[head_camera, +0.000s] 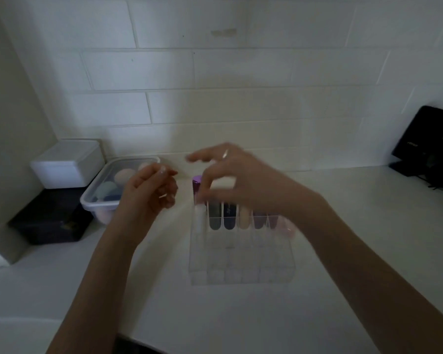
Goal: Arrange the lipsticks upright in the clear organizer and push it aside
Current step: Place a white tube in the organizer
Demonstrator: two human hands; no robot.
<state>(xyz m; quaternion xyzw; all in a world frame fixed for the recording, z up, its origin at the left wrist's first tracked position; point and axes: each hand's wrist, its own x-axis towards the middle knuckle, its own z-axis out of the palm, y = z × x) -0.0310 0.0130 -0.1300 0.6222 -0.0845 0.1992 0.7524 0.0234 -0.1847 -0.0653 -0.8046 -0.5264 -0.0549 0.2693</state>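
Writing: faint pale lettering on the black stand (421,135) at the right edge of the frame, too blurred to read; a small mark on the dark blue lipstick (229,215), also unreadable

Clear organizer (237,261) sits on the white bench (343,251), centre of frame, slightly right. Its far row holds a line of lipsticks standing upright: pale pink, dark grey, dark blue, peach, plum, more to the right hidden behind the wrist. Near rows look unfilled

Purple lipstick (198,186) stands upright at the far left corner of the organizer, cap proud of the others. Right hand (237,175) is over that far row, motion-blurred; thumb and lower fingers at the purple lipstick, upper fingers spread toward the wall. Cannot tell if the grip is closed on it

Left hand (152,191) hovers left of the organizer, apart from it, fingers loosely curled, holding nothing

Left of frame: lidded clear tub (97,198) of makeup sponges, white box (67,163), black box (49,218)
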